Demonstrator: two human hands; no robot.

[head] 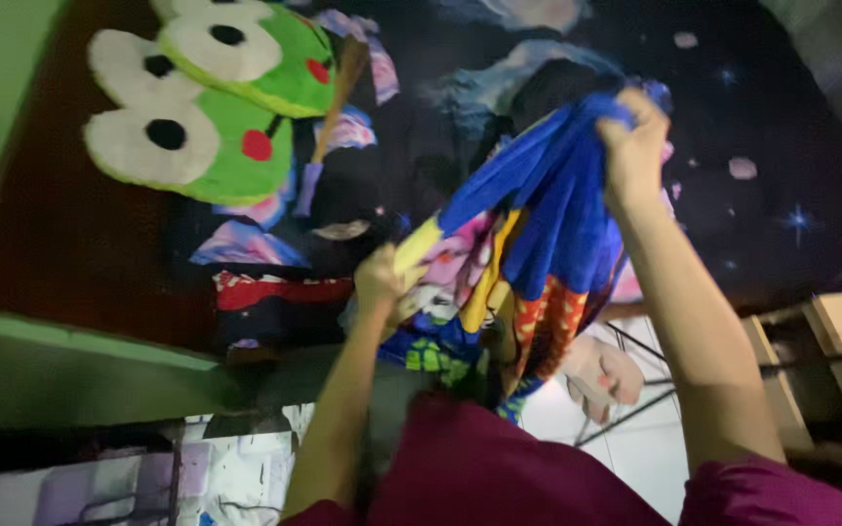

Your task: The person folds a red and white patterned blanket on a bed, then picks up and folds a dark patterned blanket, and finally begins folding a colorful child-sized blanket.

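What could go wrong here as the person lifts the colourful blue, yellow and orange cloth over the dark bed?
The blue, yellow and orange cloth is bunched between the left hand and right hand; its hanging end may snag or drag. It might also sweep the green frog-shaped pillows nearby.

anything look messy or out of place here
Mostly the colourful cloth: it hangs bunched and twisted between the left hand and right hand, not spread flat. The two green frog pillows lie overlapped and tilted.
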